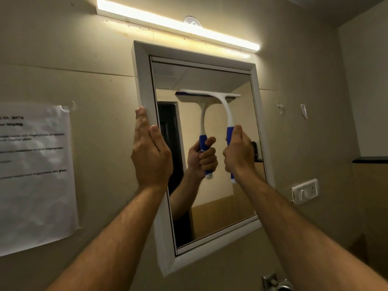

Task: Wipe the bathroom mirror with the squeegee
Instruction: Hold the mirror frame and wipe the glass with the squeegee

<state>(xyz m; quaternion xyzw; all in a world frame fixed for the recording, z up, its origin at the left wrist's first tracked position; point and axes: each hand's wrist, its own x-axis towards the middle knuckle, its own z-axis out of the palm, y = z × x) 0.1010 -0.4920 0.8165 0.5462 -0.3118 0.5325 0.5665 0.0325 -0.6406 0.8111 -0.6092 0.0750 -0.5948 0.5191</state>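
A white-framed mirror [237, 196] hangs on the beige wall ahead. My right hand [238, 153] is closed around the blue grip of a white squeegee [225, 106]. Its blade lies flat against the glass in the upper part of the mirror, roughly level. The glass reflects the squeegee and the gripping hand just to the left of the real ones. My left hand [150, 150] grips the left edge of the mirror frame, thumb on the front face and fingers along the outer side.
A lit tube light [178, 26] runs above the mirror. A printed paper sheet [35, 175] is taped to the wall on the left. A white switch plate [305, 191] sits right of the mirror, and a metal fitting [275, 282] shows at the bottom edge.
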